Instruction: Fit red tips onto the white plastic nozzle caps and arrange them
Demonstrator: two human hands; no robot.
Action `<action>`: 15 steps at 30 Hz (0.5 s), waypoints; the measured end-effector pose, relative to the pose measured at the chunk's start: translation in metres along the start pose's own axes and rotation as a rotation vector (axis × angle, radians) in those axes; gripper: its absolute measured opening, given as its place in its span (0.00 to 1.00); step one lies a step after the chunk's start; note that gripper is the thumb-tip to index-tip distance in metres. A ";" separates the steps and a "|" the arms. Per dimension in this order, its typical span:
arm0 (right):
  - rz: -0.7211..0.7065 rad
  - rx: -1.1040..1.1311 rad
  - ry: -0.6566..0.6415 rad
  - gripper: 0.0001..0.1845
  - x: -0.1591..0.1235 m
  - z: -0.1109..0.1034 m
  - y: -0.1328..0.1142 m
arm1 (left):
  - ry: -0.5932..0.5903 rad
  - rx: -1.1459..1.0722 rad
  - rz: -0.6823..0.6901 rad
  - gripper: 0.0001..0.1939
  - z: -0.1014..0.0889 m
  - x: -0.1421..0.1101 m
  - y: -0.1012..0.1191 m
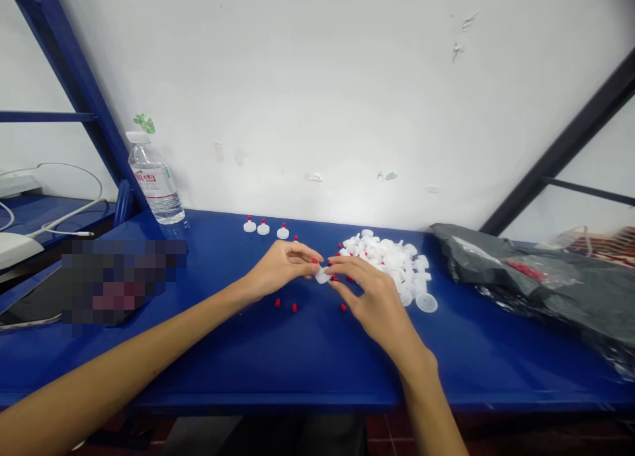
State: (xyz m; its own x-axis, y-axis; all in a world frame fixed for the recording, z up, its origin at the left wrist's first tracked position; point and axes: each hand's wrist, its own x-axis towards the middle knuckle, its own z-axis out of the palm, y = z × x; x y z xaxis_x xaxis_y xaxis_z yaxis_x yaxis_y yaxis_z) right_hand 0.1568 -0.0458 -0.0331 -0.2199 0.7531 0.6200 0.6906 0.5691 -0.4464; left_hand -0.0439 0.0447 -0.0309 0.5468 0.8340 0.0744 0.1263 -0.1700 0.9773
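Observation:
Between my two hands is a white plastic nozzle cap (322, 276), tilted, with a small red tip cap (315, 262) at its upper left. My left hand (280, 265) is closed in a pinch at the red tip. Thumb and fingers of my right hand (373, 292) grip the white cap from the other side. The fingertips partly cover both pieces, so whether the red tip is fully seated cannot be seen. Loose red tip caps (294, 307) lie on the blue table below my hands. Beyond my right hand spreads a heap of white nozzle caps (391, 254).
Several white caps with red tips (263, 228) stand upright in a row at the table's back. A water bottle (157, 184) stands at the back left, near a dark pixelated item (124, 277). Grey plastic bags (520, 284) lie at the right. A white wall closes off the back.

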 end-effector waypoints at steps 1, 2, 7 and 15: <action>0.007 -0.018 0.005 0.15 0.000 0.000 0.000 | 0.047 0.100 0.040 0.13 -0.004 0.002 -0.003; 0.012 -0.028 0.017 0.16 0.000 -0.001 -0.001 | 0.098 0.208 0.087 0.12 -0.008 0.005 -0.006; 0.017 -0.033 0.044 0.17 0.001 -0.001 -0.004 | 0.218 0.616 0.258 0.09 -0.026 0.016 -0.024; 0.030 -0.059 0.025 0.14 0.002 -0.001 -0.006 | 0.233 0.740 0.284 0.11 -0.031 0.029 -0.030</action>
State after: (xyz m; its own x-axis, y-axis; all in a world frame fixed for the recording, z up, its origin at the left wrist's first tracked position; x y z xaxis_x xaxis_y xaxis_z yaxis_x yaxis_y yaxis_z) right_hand 0.1530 -0.0485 -0.0286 -0.1818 0.7609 0.6228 0.7364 0.5251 -0.4266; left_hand -0.0573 0.0899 -0.0515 0.4649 0.7807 0.4175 0.5664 -0.6247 0.5376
